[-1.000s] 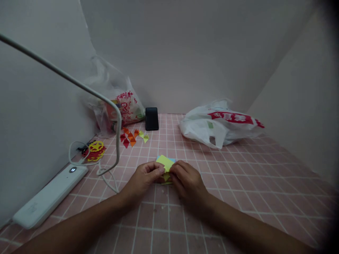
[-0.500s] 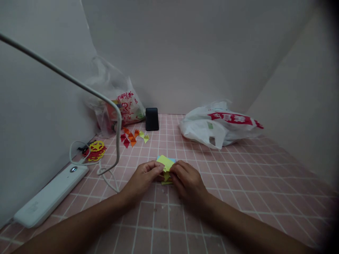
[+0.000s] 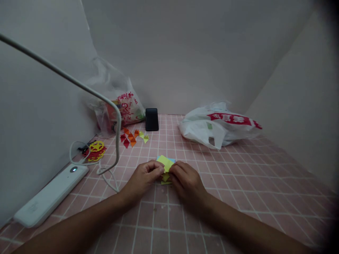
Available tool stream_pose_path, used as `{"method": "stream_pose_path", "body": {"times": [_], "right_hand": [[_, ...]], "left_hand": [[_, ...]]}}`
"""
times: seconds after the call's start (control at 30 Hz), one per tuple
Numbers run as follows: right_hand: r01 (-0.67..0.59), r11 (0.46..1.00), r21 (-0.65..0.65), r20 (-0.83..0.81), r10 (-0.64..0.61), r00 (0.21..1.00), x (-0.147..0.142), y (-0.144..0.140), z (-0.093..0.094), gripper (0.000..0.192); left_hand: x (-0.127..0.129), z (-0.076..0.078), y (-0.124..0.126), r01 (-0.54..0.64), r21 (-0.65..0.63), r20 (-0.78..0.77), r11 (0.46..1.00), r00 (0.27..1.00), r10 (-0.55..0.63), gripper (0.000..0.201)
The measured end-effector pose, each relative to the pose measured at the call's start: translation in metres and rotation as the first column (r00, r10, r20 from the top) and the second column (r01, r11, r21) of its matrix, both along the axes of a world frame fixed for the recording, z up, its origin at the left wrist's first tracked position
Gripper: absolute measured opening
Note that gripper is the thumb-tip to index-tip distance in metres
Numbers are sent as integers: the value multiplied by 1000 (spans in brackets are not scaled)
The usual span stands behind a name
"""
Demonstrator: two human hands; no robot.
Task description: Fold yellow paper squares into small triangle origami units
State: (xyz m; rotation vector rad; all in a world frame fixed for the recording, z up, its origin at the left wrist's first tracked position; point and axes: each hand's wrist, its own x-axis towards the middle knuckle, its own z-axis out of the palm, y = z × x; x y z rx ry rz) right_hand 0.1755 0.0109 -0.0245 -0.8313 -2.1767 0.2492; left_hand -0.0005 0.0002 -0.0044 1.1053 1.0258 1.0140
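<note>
Head view of a pink gridded desk [image 3: 238, 183]: the left hand [image 3: 144, 178] and right hand [image 3: 186, 181] meet at the centre, each grip pinched together on a small yellow paper piece [image 3: 165, 163] held just above the desk, with a blue sheet [image 3: 172, 159] showing at its far edge. Beyond the hands lie a row of small folded paper triangles [image 3: 132, 137], a dark phone [image 3: 152, 119] standing against the back wall, and a white plastic bag [image 3: 219, 127] to the right. At left are a clear bag [image 3: 116, 106], red and yellow paper cutouts [image 3: 94, 150], and a white lamp base [image 3: 50, 195] whose thin arm [image 3: 79, 84] arches over the desk.
</note>
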Motion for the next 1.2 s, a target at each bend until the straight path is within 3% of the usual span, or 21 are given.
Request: {"method": "stream_pose_path", "body": {"times": [0.2,0.47,0.67,0.87,0.97,1.1,1.2], "right_hand": [[-21,988,-151,-108,4,994,1,-1,3,16],[-8,945,-327,-288,-91,953,4,7,8,11],[-52,970,-238,-305,-24,952,1,5,12,13],[-95,982,-165,-227,56,972,-2,4,13,16],[-89,985,-148,-222,55,973,-2,8,15,16],[-70,985,-158,-242,30,970,-2,12,19,17],[-73,988,-140,-240,38,970,-3,12,21,15]], "left_hand": [[1,-3,1,-22,-32,60,999,998,24,23],[0,-3,4,-84,-97,155,992,983,99,25],[3,0,-2,32,-125,240,992,971,-1,32],[3,3,-5,85,-151,381,985,924,-21,30],[2,2,-4,70,-153,389,986,921,-5,31],[1,1,-2,13,-60,338,998,941,8,42],[0,1,0,5,0,320,1000,947,-4,35]]}}
